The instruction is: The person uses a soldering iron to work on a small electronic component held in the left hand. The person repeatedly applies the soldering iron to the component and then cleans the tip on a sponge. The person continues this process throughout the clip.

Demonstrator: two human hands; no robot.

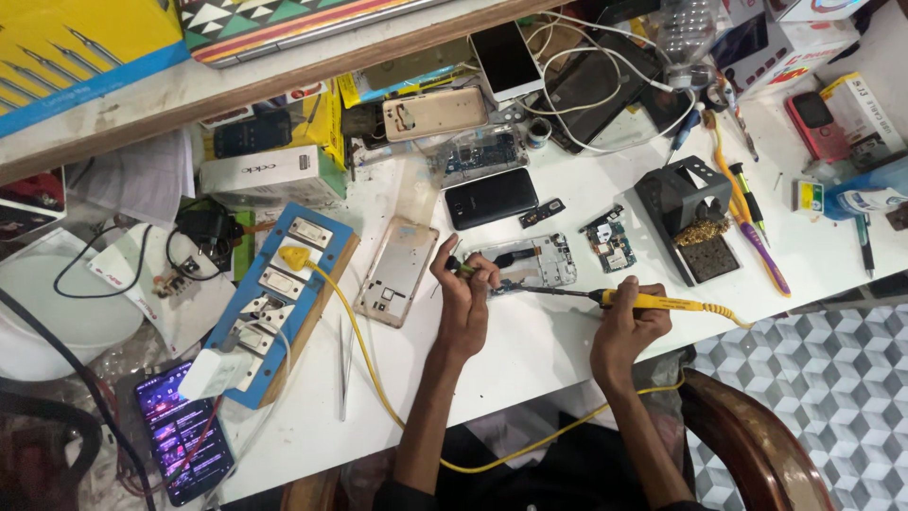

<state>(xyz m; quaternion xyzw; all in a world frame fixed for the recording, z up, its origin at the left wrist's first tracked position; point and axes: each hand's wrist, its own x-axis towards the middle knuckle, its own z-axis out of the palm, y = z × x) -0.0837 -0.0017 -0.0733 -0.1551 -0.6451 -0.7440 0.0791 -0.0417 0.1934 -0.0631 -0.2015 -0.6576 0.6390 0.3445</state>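
We see the right hand (pixel 624 326) closed around the yellow handle of a soldering iron (pixel 653 302), whose thin dark tip lies across the opened phone frame (pixel 532 262) in the middle of the white table (pixel 530 350). The left hand (pixel 463 293) is closed on a small tool with a yellow end (pixel 461 268), and it rests at the left edge of this frame. A yellow cable (pixel 378 378) runs from the iron around the person's arms to a yellow plug on the blue switch board (pixel 274 303) at the left.

Just left of the left hand lies a pale phone back shell (pixel 397 273), and above the frame a black phone (pixel 491 198) lies flat. A small green circuit board (pixel 610 246) sits to the right of the frame, near a black iron stand (pixel 686 218) that holds brass wool.

For the packages: a white long box (pixel 270 175) lies at the upper left of the table, with yellow packets behind it. A large yellow and blue carton (pixel 76 47) with pictures of iron tips stands on the shelf at the top left. At the top right we see white boxes (pixel 804 38), and a small yellow and white box (pixel 856 109) beside a pink phone (pixel 813 123). A phone with a lit screen (pixel 180 431) lies at the lower left.
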